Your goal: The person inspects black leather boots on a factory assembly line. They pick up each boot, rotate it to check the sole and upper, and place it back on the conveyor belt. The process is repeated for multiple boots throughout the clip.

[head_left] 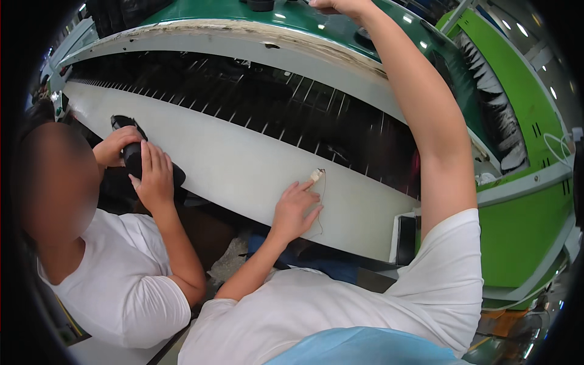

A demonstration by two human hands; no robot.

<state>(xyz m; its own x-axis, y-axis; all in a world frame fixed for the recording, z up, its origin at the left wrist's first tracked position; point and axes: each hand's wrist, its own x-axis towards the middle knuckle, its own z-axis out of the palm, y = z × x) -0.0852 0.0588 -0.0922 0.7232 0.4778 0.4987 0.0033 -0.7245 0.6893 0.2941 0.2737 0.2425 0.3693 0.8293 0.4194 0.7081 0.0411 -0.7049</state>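
My left hand (296,210) rests over the white worktop (231,164), its fingers apart and no object in its palm. A small beige wrap or piece (316,175) sits at the tip of its index finger. From there a thin brown thread (324,194) trails down onto the worktop. My right arm stretches far forward over the green surface (292,13). At the top edge, my right hand (342,5) is partly cut off, so its fingers and anything in them cannot be made out.
On my left, a co-worker in a white shirt holds a black shoe (132,155) in both hands. A dark, slatted trough (274,103) runs behind the worktop. To the right stands a green machine (523,225) with a fringed opening. Black items lie on the far green surface.
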